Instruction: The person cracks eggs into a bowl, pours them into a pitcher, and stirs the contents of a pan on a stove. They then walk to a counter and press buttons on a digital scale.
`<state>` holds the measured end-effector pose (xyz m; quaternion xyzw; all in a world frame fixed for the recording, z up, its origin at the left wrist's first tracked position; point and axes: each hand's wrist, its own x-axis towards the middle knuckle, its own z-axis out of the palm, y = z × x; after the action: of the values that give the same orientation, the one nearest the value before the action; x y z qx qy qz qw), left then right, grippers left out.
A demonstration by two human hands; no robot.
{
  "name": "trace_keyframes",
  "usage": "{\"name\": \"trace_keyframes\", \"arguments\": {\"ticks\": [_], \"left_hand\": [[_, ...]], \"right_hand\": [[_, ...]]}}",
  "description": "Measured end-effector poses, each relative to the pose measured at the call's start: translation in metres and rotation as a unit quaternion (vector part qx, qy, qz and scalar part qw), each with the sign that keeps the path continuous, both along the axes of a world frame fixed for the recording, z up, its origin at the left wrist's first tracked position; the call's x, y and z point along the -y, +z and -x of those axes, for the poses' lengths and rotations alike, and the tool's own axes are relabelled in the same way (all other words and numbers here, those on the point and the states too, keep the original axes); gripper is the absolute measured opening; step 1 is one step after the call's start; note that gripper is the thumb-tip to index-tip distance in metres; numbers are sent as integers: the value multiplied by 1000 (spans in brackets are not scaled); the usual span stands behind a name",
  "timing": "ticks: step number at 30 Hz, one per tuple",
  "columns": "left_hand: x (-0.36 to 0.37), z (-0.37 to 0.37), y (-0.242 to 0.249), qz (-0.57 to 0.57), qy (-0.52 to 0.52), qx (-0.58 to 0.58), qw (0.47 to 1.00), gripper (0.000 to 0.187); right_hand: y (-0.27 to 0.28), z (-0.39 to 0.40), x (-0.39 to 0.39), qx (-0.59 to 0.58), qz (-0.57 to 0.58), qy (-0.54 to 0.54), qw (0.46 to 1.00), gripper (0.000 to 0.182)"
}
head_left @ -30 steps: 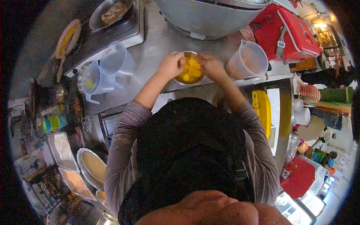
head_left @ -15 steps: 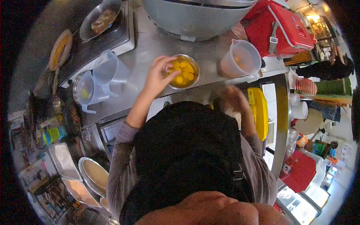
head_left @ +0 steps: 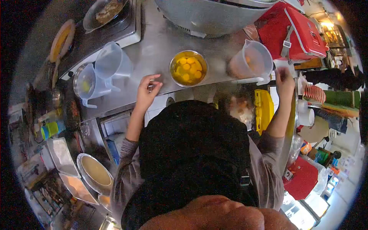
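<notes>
1. We take the step in hand to be a pause around the metal bowl [head_left: 172,78], which holds several whole yolks [head_left: 186,66] in clear liquid. Neither of our hands touches it.

2. The bowl sits upright on the steel counter [head_left: 153,46], close to the front edge and between our two hands.

3. Our left hand [head_left: 147,92] hovers by the counter's edge, to the left of the bowl. Its thumb and fingers are apart, with nothing seen between them. The bowl lies just beyond the fingertips, to their right, with bare steel in the gap.

4. Our right hand [head_left: 284,78] is well apart from the bowl, out past the translucent pitcher [head_left: 240,65] with something orange inside. Its fingers look bent, but we cannot tell whether they meet or hold anything; nor can we tell whether the hand touches the pitcher.

5. As we judge it, any next move at the bowl calls for a short reach rightward from the left hand, and a longer one leftward from the right, clearing the pitcher and leaving the yolks unbroken.
</notes>
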<state>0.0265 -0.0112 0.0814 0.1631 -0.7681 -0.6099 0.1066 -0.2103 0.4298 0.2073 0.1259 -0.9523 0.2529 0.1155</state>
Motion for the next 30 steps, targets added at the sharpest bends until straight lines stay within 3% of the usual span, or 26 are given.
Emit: {"name": "trace_keyframes", "arguments": {"ticks": [2, 4, 7, 10, 19, 30], "left_hand": [[-3, -2, -1, -6, 0, -8, 1000, 30], [-6, -5, 2, -8, 4, -14, 1000, 30], [-4, -16, 4, -9, 16, -20, 1000, 29], [2, -33, 5, 22, 37, -2, 999, 29], [11, -76, -28, -45, 100, -9, 994, 29], [11, -73, -31, -17, 90, -15, 996, 26]], "right_hand": [[7, 25, 30, 12, -2, 124, 992, 16], [-29, 66, 35, 147, -74, 202, 966, 29], [-35, 71, 75, 125, -367, 314, 867, 45], [-47, 84, 93, 142, -477, 363, 788, 45], [-64, 104, 88, 194, -513, 357, 756, 45], [-77, 102, 80, 223, -515, 351, 750, 46]]}}
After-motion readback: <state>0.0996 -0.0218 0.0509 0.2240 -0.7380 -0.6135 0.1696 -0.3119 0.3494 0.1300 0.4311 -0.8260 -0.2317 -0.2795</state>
